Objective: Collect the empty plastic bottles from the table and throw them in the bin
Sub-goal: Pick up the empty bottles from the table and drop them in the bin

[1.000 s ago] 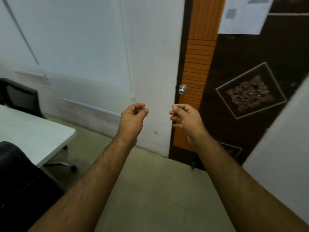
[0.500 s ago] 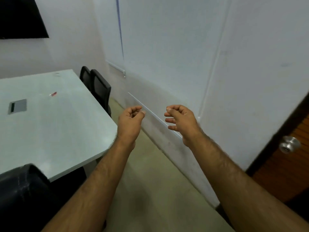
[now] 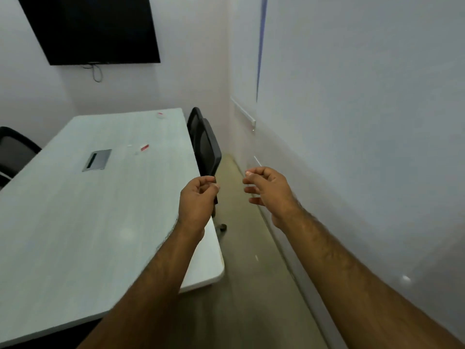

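At the far left edge of the table (image 3: 75,222) a black chair (image 3: 12,149) stood tucked in, and a dark screen (image 3: 93,28) hung on the wall above. A grey inset panel (image 3: 97,159) sat near the table's middle. Beyond it, toward the far right corner, lay a small red-and-white scrap (image 3: 144,147) and another pale bit (image 3: 160,115); both were too small to tell whether they were caps, labels or litter. No plastic bottle showed on the table, and no bin was in view.

The left hand (image 3: 197,200) hung over the table's right edge, fingers curled loosely inward toward the thumb, with nothing in it. Behind it a second black chair (image 3: 205,144) stood against that edge. The right hand (image 3: 268,191) was over the floor beside the wall (image 3: 352,122), half open with fingers bent, also empty.

Judging by the bare tabletop and empty hands, the collecting looked largely done, unless bottles lay out of view.
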`<state>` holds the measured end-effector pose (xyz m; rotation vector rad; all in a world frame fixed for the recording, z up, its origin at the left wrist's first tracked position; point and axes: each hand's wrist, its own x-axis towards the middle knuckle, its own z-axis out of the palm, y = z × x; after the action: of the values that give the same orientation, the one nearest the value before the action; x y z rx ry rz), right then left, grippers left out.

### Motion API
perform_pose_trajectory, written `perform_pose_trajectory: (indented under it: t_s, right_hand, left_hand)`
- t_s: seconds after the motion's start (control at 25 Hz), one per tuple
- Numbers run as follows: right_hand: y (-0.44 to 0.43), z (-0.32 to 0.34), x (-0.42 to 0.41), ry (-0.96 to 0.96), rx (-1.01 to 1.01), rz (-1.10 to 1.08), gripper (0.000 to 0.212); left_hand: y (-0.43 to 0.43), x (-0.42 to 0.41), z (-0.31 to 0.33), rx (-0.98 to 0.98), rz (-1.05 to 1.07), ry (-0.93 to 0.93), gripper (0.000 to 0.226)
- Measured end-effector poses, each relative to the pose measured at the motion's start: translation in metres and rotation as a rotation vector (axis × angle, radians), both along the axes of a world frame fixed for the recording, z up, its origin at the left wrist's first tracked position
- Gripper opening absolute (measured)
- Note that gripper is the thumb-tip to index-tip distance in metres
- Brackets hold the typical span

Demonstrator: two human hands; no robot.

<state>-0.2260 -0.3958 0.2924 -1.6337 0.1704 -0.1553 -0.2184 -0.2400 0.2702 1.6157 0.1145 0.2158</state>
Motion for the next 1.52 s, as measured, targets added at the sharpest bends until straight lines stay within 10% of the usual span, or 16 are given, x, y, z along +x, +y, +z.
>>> perform_pose_trajectory:
  t_s: [0.48,1.52]
  right_hand:
    - [-0.034,-0.008,0.339,0.076,0.021,0.503,0.018]
    - [0.247,-0.089,0.989,0.132,-0.207,1.157,0.017]
  left_hand:
    - [-0.051,0.256,-0.004,0.005,0.523,0.056,0.03]
    - [0.142,0.834,-0.111,0.053,0.998,0.313,0.029]
